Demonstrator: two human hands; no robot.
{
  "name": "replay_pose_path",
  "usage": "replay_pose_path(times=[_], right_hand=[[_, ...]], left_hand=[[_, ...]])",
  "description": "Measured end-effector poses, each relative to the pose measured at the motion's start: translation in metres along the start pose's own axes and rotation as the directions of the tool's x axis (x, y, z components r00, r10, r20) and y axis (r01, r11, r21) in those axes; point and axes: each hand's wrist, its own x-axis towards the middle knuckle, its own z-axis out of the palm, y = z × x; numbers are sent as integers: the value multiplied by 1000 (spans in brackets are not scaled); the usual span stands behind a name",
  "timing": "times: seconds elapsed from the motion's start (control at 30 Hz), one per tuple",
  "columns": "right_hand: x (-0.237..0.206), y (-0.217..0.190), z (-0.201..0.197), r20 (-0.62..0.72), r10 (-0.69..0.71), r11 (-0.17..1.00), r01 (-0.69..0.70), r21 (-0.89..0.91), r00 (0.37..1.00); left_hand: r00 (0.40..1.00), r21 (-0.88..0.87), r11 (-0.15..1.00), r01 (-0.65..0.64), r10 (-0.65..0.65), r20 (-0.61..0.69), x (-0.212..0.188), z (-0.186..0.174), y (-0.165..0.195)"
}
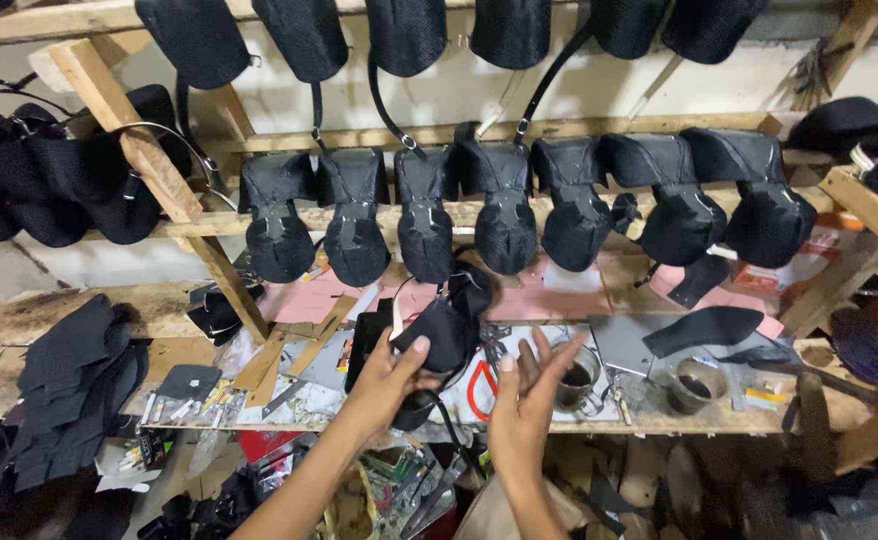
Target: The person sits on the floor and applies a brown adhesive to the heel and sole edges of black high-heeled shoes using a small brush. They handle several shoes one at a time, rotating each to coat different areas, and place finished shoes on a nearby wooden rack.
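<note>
Both forearms rose from the bottom edge toward a cluttered wooden workbench (pixel 19 330). The left hand (pixel 391 372) held a black shoe upper (pixel 446 325) just above the bench, thumb laid across its lower edge and fingers wrapped behind it, clamped on the material. The right hand (pixel 527 395) stood just beside the upper, palm turned toward it, fingers straight and spread apart, holding nothing.

Judged from this posture, the step in hand was handling or inspection of a single upper, with the free hand about to join the grip. The next move would call for the right hand to close on the far side of the upper without dragging its loose strap.

A metal cup (pixel 577 378) of dark liquid stood just right of the right hand; a second pot (pixel 697 383) stood farther right. Red-handled scissors (pixel 479 392) lay on the bench between the hands. A row of finished black uppers (pixel 504 205) hung on the wooden rack (pixel 124 120) above. Stacked black cut pieces (pixel 74 385) lay at far left.
</note>
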Motion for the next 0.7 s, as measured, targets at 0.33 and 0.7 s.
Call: replay_pose_path(times=[0.33, 0.7], right_hand=[[1, -24, 19, -153, 585, 704, -404, 585, 797], [-98, -16, 64, 497, 184, 955, -273, 112, 848]], left_hand=[[922, -294, 942, 161, -37, 387, -109, -17, -27], [980, 83, 981, 177, -168, -105, -222, -54, -31]])
